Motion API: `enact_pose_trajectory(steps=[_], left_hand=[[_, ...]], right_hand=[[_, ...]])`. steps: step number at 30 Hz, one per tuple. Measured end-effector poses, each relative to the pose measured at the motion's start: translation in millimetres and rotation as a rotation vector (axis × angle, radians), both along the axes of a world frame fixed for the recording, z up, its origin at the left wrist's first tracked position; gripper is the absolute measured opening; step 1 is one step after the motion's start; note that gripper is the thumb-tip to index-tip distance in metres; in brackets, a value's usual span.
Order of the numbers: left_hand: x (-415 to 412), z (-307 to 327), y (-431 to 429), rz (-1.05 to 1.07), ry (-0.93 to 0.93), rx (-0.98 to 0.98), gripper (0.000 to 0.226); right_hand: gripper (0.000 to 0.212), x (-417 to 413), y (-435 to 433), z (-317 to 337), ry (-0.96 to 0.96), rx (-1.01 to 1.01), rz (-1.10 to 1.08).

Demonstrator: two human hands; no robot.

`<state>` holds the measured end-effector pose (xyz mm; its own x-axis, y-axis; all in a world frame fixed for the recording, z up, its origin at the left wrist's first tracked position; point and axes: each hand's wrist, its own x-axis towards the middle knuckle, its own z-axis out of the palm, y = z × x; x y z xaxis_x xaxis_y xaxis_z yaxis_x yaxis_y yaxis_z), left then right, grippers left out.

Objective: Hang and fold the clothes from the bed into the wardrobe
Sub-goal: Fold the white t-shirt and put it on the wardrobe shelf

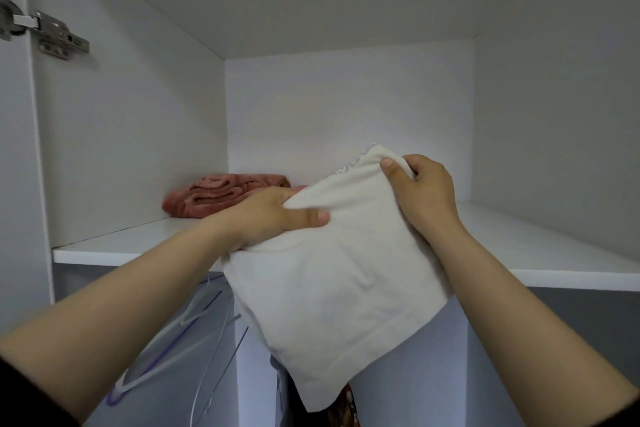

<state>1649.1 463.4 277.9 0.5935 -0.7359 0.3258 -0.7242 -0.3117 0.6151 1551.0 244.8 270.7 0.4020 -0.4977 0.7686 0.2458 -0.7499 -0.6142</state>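
Folded white garment (332,270) gripped by both hands (273,215), overhanging shelf edge (138,255).

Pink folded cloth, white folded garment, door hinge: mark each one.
pink folded cloth (221,196), head view, its front folds.
white folded garment (332,274), head view, centre of its face.
door hinge (59,35), head view, its metal plate.

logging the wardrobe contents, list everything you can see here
folded garment: one, cream white, held over the shelf's front edge
folded cloth: one, dusty pink, on the shelf, back left
shelf: one, white, across the wardrobe
hangers: several, white and purple, below the shelf, left
hinge: one, silver metal, upper left
patterned fabric: one, red and dark, bottom edge, mostly hidden
left hand: one, grips the garment's left edge
right hand: one, pinches its top right corner
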Motion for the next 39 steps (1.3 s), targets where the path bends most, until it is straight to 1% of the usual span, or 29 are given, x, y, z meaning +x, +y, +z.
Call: enact_pose_trajectory(steps=[2, 3, 6, 8, 14, 18, 20, 22, 24, 27, 28, 29, 30, 32, 34, 36, 39], left_hand=[[-1, -2, 1, -0.038, 0.055, -0.069, 0.028], [-2, -3, 2, -0.060, 0.081, -0.094, 0.031], [-5, -4, 5, -0.117, 0.170, -0.166, 0.040], [-8, -4, 5, -0.148, 0.219, -0.215, 0.038], [-27, 3, 6, -0.187, 0.260, -0.320, 0.042], [-35, 7, 14, -0.211, 0.262, -0.431, 0.046], [-40, 8, 19, -0.236, 0.263, -0.481, 0.043], [-43, 8, 24, -0.265, 0.266, -0.526, 0.041], [-46, 7, 31, -0.291, 0.265, -0.568, 0.045], [-45, 10, 43, -0.317, 0.268, -0.624, 0.049], [-44, 12, 47, -0.327, 0.271, -0.633, 0.049], [-43, 15, 51, -0.333, 0.273, -0.636, 0.048], [-41, 17, 54, -0.337, 0.270, -0.635, 0.048], [-36, 18, 57, -0.334, 0.262, -0.625, 0.052], [-31, 18, 57, -0.319, 0.265, -0.621, 0.056], [-22, 18, 54, -0.322, 0.276, -0.621, 0.054], [-8, 21, 46, -0.364, 0.311, -0.613, 0.050]], right_hand=[[0.027, -7, -1, 1, 0.038, -0.007, 0.003], [0.028, -13, -2, 0, 0.056, -0.001, 0.001], [0.042, -36, -2, -17, 0.053, 0.031, -0.050], [0.048, -51, 7, -37, 0.021, 0.071, -0.052], [0.061, -78, 46, -66, -0.136, 0.347, -0.004], [0.074, -86, 68, -75, -0.206, 0.601, 0.168], [0.076, -86, 79, -76, -0.199, 0.665, 0.250], [0.080, -83, 88, -74, -0.170, 0.705, 0.285], [0.077, -79, 96, -70, -0.138, 0.746, 0.343], [0.066, -77, 109, -58, -0.082, 0.803, 0.620], [0.062, -76, 112, -55, -0.074, 0.806, 0.697], [0.055, -75, 115, -52, -0.084, 0.780, 0.719], [0.048, -72, 116, -48, -0.119, 0.742, 0.696], [0.036, -68, 115, -40, -0.225, 0.646, 0.575], [0.033, -64, 109, -28, -0.283, 0.536, 0.481], [0.029, -58, 98, -15, -0.270, 0.441, 0.428], [0.021, -44, 78, 2, -0.205, 0.354, 0.401]])
